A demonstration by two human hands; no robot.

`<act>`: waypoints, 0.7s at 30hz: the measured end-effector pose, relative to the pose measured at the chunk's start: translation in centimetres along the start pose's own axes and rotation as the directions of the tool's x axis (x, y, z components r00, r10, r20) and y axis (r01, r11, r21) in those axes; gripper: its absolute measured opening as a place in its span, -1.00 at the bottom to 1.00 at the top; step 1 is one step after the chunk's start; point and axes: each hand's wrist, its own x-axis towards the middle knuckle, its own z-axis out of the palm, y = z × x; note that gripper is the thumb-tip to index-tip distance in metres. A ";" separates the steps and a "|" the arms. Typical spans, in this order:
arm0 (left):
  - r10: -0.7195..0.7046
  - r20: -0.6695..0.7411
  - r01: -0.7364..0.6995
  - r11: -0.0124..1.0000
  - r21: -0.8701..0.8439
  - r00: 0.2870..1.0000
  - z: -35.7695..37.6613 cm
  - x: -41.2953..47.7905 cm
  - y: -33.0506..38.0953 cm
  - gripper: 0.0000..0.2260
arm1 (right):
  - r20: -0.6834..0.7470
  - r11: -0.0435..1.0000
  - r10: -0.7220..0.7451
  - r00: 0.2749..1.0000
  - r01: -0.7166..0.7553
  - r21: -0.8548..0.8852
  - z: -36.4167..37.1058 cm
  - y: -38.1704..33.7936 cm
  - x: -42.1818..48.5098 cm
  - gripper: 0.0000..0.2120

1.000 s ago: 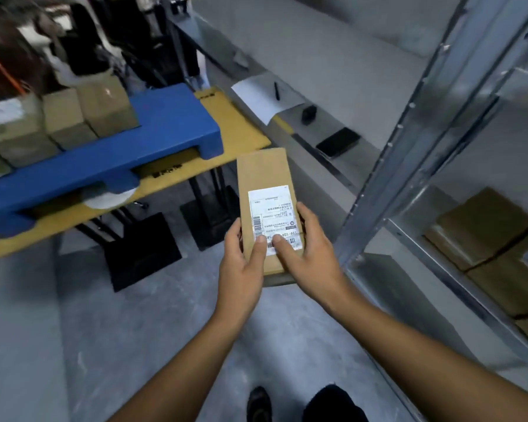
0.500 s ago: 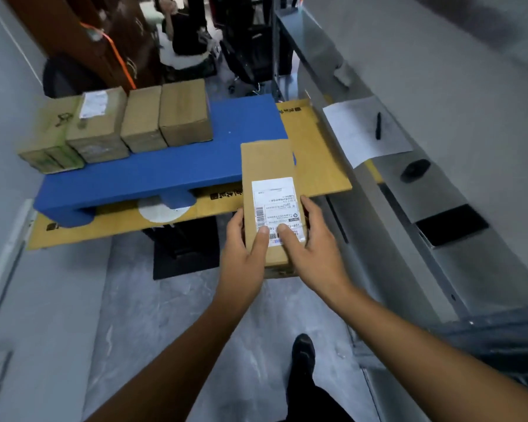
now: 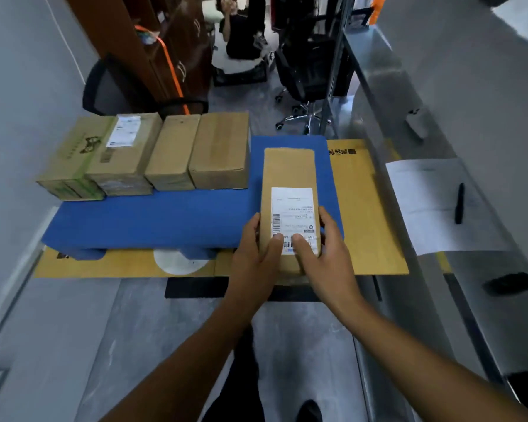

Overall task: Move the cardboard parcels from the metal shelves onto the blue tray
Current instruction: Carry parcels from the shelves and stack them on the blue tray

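Note:
A long cardboard parcel (image 3: 287, 172) with a white shipping label is held out over the right end of the blue tray (image 3: 165, 220). My left hand (image 3: 255, 254) grips its near left side, thumb on the label. My right hand (image 3: 323, 254) grips its near right side, thumb also on the label. Several cardboard parcels stand in a row along the tray's far edge, among them a plain one (image 3: 221, 150) nearest the held parcel and a labelled one (image 3: 125, 153) further left. The metal shelves are out of view.
The tray lies on a yellow-brown board (image 3: 366, 208) over dark stands. A steel counter (image 3: 439, 178) on the right carries a sheet of paper (image 3: 430, 202), a pen (image 3: 459, 202) and a dark object (image 3: 509, 283). Office chairs and a person sit behind. A grey wall runs along the left.
I have turned away from the metal shelves toward the tray. The parcel, gripped in both hands throughout, has moved forward and now hangs over the tray's right end.

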 end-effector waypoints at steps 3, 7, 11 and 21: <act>-0.005 0.027 0.005 1.000 -0.011 1.000 0.4 5.8 -1.6 -0.56 | -0.010 0.999 0.026 1.000 -0.026 -0.039 1.9 1.1 5.3 -0.41; -0.051 0.082 0.051 0.999 0.002 0.995 0.6 12.8 -3.3 -0.47 | -0.055 0.995 0.063 0.996 -0.067 -0.075 4.0 1.9 11.6 -0.35; -0.064 0.106 0.064 0.998 0.006 0.992 1.5 18.7 -4.2 -0.48 | -0.054 0.991 0.093 0.994 -0.097 -0.087 5.2 2.4 17.1 -0.38; -0.026 0.053 0.025 1.000 0.013 0.998 4.6 25.1 -3.1 -0.45 | -0.019 0.986 0.118 0.993 -0.120 -0.118 4.8 4.1 24.6 -0.34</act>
